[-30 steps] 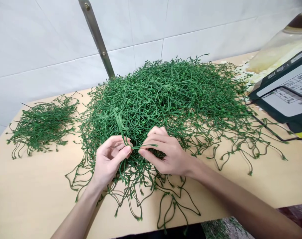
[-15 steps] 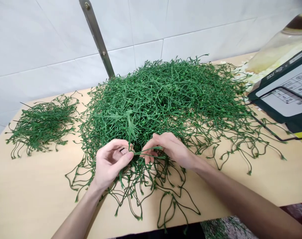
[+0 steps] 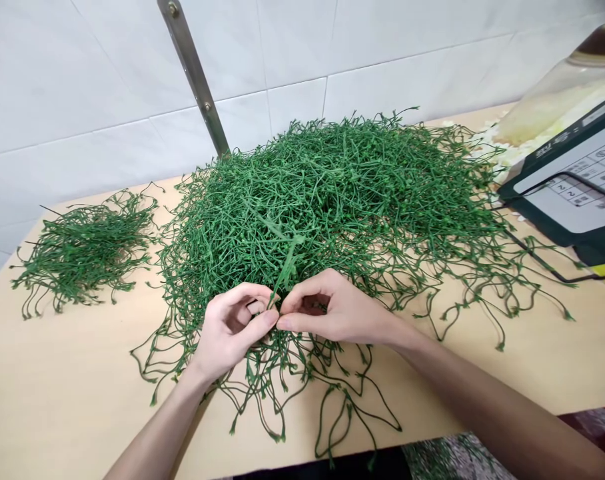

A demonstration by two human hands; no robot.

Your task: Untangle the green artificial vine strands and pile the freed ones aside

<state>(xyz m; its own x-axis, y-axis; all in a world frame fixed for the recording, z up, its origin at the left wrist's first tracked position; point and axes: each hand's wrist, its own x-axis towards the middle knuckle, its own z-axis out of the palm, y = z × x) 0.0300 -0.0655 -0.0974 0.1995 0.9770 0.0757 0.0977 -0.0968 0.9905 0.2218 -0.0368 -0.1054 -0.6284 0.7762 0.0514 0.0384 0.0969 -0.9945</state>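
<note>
My left hand (image 3: 237,323) pinches a green artificial stem (image 3: 288,263) between thumb and forefinger, and the stem rises up and to the right from the fingertips. Against it, my right hand (image 3: 327,307) is closed in a pinch, thumb and forefinger meeting at the same spot. What lies between the right fingertips is too small to make out fully, but it appears to be the lower end of that stem. Behind and beneath both hands spreads a big heap of green plastic stems (image 3: 332,180), with loose ones trailing toward the table's front edge.
A smaller pile of green stems (image 3: 90,247) lies at the left of the wooden table (image 3: 57,373). To the right are a dark box with a label (image 3: 577,167), a black wire frame (image 3: 557,273) and a clear container (image 3: 547,100). A metal bracket (image 3: 197,77) stands against the tiled wall.
My right hand's fingers have closed into a pinch and come against the left fingertips. The held stem's top has swung to the right, and its side strand no longer shows.
</note>
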